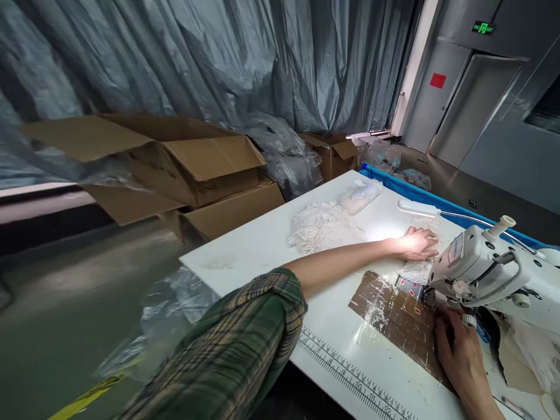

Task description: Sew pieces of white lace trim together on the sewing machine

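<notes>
A white sewing machine stands at the right of a white table. Behind its needle area, my left hand is stretched across the table, its fingers bent over white lace fabric and closed on it. My right hand rests low beside the needle area, thumb and forefinger apart, with some fingertips hidden by the machine head. Between my hands, a brown sheet with worn clear tape covers the machine bed. A heap of white lacy pieces lies left of my left hand.
A lit lamp on a bent arm shines over my left hand. At the far table corner lies a clear-wrapped bundle. A printed ruler runs along the near edge. Cardboard boxes and plastic bags stand beyond the table.
</notes>
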Available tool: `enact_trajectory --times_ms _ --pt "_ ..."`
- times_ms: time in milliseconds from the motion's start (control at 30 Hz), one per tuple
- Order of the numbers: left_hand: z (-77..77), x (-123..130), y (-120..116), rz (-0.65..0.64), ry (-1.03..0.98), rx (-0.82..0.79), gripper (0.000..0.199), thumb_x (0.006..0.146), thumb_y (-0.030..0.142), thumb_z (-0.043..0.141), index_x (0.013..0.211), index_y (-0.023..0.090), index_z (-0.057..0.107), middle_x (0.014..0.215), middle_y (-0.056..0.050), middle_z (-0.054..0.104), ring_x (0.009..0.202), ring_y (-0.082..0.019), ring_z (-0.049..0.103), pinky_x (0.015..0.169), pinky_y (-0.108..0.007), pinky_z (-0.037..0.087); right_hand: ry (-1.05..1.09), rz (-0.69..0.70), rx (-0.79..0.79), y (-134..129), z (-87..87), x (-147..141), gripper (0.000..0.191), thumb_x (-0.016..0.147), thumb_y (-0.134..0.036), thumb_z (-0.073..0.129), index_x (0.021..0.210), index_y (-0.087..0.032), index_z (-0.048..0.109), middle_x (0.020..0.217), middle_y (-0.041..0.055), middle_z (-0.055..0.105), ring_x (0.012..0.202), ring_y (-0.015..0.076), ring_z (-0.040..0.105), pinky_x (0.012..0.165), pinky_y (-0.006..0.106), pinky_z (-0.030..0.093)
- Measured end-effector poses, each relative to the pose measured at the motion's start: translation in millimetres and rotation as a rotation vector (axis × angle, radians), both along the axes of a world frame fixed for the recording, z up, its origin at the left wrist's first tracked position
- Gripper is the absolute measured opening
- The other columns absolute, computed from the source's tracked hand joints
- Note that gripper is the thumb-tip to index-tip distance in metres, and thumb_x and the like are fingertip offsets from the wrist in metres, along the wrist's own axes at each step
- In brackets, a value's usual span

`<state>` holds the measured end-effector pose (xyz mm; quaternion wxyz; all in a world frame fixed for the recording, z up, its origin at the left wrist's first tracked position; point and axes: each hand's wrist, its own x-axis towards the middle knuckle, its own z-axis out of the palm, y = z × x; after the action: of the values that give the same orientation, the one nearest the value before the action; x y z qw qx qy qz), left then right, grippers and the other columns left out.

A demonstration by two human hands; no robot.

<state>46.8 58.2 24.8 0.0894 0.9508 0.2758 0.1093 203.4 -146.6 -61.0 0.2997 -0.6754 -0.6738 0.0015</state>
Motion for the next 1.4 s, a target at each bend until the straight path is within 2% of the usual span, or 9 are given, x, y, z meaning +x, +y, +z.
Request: enact_trajectory --times_ms 200,267,400,567,700,833,1067,1167,1400 --pt "-0.8 -77 -64 -0.104 0.024 0.057 0.041 0.098 0.036 0.055 0.134 0.018 0.05 0.143 -0.014 0.051 0.121 -0.028 0.054 0.102 -0.045 0.038 -0.087 0.012 0.049 -2 1.0 0 0.05 0.095 -0.052 0.034 0.106 -0.017 0.069 0.104 0.017 0.063 0.092 0.0295 0.064 0.082 0.047 0.053" --pt "-1.7 -107 -83 -0.067 0.027 0.098 0.037 0.098 0.034 0.054 0.129 0.015 0.052 0.139 -0.016 0.053 0.114 -0.028 0.057 0.1 -0.046 0.038 -0.11 0.035 0.057 -2 2.4 1 0.052 0.094 -0.054 0.034 0.104 -0.017 0.069 0.1 0.0179 0.064 0.093 0.0312 0.064 0.081 0.048 0.054" --pt "-1.2 -158 -103 0.139 0.018 0.166 0.025 0.1 0.031 0.049 0.116 0.013 0.057 0.127 -0.015 0.058 0.106 -0.025 0.057 0.096 -0.041 0.037 -0.155 0.048 0.045 1 6.8 2 0.047 0.092 -0.052 0.037 0.097 -0.019 0.07 0.092 0.0181 0.065 0.092 0.0333 0.064 0.08 0.05 0.054" --pt "-5.1 -192 -93 0.404 0.043 0.123 0.018 0.098 0.029 0.053 0.095 0.013 0.061 0.105 -0.009 0.061 0.092 -0.021 0.056 0.083 -0.034 0.041 -0.181 0.036 0.064 1 11.9 0 0.046 0.09 -0.051 0.037 0.095 -0.019 0.07 0.093 0.0178 0.067 0.09 0.0338 0.064 0.077 0.049 0.054" --pt "-8.5 -198 -85 0.447 0.031 0.056 0.018 0.099 0.025 0.05 0.089 0.015 0.062 0.096 -0.006 0.06 0.09 -0.02 0.058 0.083 -0.033 0.043 -0.164 0.002 0.041 0 14.7 -2 0.043 0.089 -0.05 0.038 0.097 -0.02 0.069 0.092 0.0157 0.067 0.095 0.0337 0.063 0.079 0.048 0.053" --pt "0.7 -192 -92 0.461 -0.026 0.042 0.022 0.101 0.025 0.047 0.089 0.014 0.063 0.095 -0.006 0.062 0.09 -0.019 0.06 0.086 -0.035 0.045 -0.143 -0.006 0.006 0 16.5 -2 0.04 0.088 -0.048 0.041 0.099 -0.021 0.069 0.093 0.0151 0.066 0.097 0.0332 0.063 0.081 0.048 0.053" --pt "17.5 -154 -104 0.055 -0.187 -0.164 0.017 0.101 0.029 0.049 0.103 0.017 0.062 0.104 -0.005 0.064 0.095 -0.015 0.061 0.084 -0.026 0.046 -0.12 -0.006 -0.072 -1 22.4 -4 0.042 0.089 -0.046 0.042 0.107 -0.019 0.069 0.097 0.016 0.064 0.099 0.032 0.061 0.083 0.047 0.052" --pt "8.4 -139 -91 0.047 -0.112 -0.145 0.017 0.1 0.025 0.046 0.105 0.015 0.059 0.107 -0.007 0.062 0.099 -0.017 0.058 0.087 -0.029 0.045 -0.094 -0.032 -0.06 -1 24.8 -8 0.039 0.09 -0.042 0.041 0.107 -0.02 0.068 0.1 0.0142 0.063 0.098 0.0293 0.061 0.085 0.046 0.051" --pt "-18.0 -131 -78 0.088 -0.04 -0.062 0.016 0.098 0.021 0.045 0.085 0.016 0.053 0.099 -0.007 0.059 0.091 -0.017 0.053 0.08 -0.029 0.042 -0.027 -0.031 -0.088 -4 31.4 -14 0.04 0.088 -0.043 0.042 0.104 -0.018 0.07 0.102 0.0146 0.063 0.09 0.0258 0.06 0.081 0.043 0.052"
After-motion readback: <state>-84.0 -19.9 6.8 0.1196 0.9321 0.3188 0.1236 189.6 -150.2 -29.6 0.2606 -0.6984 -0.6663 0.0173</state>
